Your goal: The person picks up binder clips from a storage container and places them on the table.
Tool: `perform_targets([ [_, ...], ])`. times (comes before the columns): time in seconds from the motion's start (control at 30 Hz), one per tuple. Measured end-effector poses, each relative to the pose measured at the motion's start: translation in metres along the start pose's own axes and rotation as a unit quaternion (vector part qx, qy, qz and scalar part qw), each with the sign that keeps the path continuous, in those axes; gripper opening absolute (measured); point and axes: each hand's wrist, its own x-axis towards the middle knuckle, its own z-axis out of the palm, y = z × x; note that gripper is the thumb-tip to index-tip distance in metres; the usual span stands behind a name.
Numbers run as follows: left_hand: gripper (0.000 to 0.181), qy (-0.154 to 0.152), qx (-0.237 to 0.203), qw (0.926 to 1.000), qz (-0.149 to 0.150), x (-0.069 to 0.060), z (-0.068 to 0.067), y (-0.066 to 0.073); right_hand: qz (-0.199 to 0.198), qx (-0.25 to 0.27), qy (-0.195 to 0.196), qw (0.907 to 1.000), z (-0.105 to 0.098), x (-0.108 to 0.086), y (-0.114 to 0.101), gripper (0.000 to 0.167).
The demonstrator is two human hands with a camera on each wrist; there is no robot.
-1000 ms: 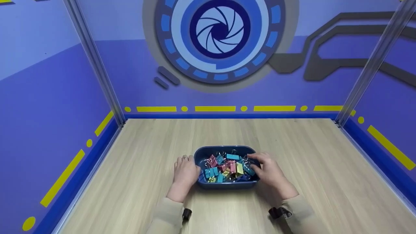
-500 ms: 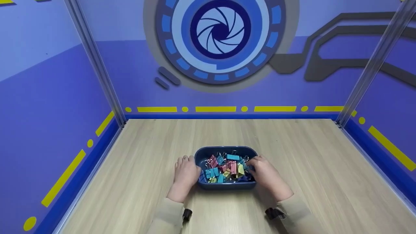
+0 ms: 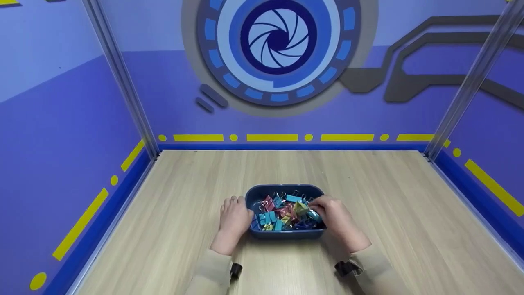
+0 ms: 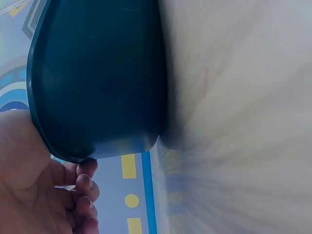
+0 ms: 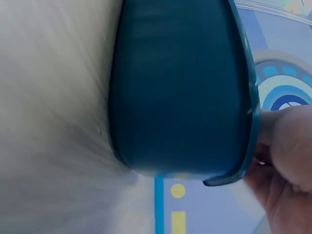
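Observation:
A dark blue oblong box (image 3: 286, 234) with a raised rim stands on the table, full of binder clips in teal, pink, yellow and blue. My left hand (image 3: 235, 219) grips the box's left end, thumb at the rim; the left wrist view shows its fingers (image 4: 87, 187) curled by the box's edge. Over the right end reaches my right hand (image 3: 337, 217), its fingertips pinching a yellow binder clip (image 3: 301, 208) that tilts above the pile. In the right wrist view the box wall (image 5: 180, 97) hides those fingertips and the clip.
The wooden table (image 3: 196, 176) extends around the box on every side. Blue printed panels (image 3: 262, 119) with yellow marks close in the back and both sides, joined by metal corner posts (image 3: 118, 73).
My right hand has dipped its fingers into the box and taken hold of the yellow clip, which has risen and tilted. The left hand and the box have stayed in place.

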Motion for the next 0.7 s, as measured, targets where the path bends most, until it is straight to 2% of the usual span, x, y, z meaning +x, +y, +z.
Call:
perform_targets([
  [0.07, 0.032, 0.004, 0.000, 1.0000, 0.003, 0.000, 0.000, 0.000, 0.041, 0.043, 0.008, 0.9982, 0.001, 0.002, -0.003, 0.007],
  [0.13, 0.031, 0.011, 0.002, 0.9999, 0.008, -0.001, 0.000, 0.000, 0.091, 0.089, 0.013, 0.9917, 0.002, 0.004, -0.007, 0.008],
  [0.27, 0.029, 0.019, 0.005, 0.9997, 0.016, -0.001, 0.001, 0.000, 0.184, 0.185, 0.024, 0.9652, 0.003, 0.007, -0.013, 0.008],
  [0.33, 0.029, 0.020, 0.005, 0.9997, 0.015, -0.001, 0.001, 0.000, 0.218, 0.211, 0.025, 0.9524, 0.003, 0.007, -0.013, 0.008],
  [0.37, 0.029, 0.020, 0.005, 0.9997, 0.015, 0.000, 0.002, -0.001, 0.230, 0.215, 0.020, 0.9491, 0.004, 0.007, -0.013, 0.008],
  [0.47, 0.028, 0.022, 0.004, 0.9997, 0.015, 0.001, 0.002, 0.000, 0.235, 0.195, -0.016, 0.9521, 0.004, 0.007, -0.012, 0.007],
  [0.6, 0.028, 0.023, 0.002, 0.9996, 0.015, 0.000, 0.001, 0.000, 0.195, 0.169, -0.067, 0.9639, 0.004, 0.005, -0.009, 0.008],
  [0.7, 0.028, 0.022, 0.000, 0.9996, 0.015, -0.001, 0.001, -0.001, 0.168, 0.174, -0.090, 0.9662, 0.003, 0.003, -0.006, 0.011],
])
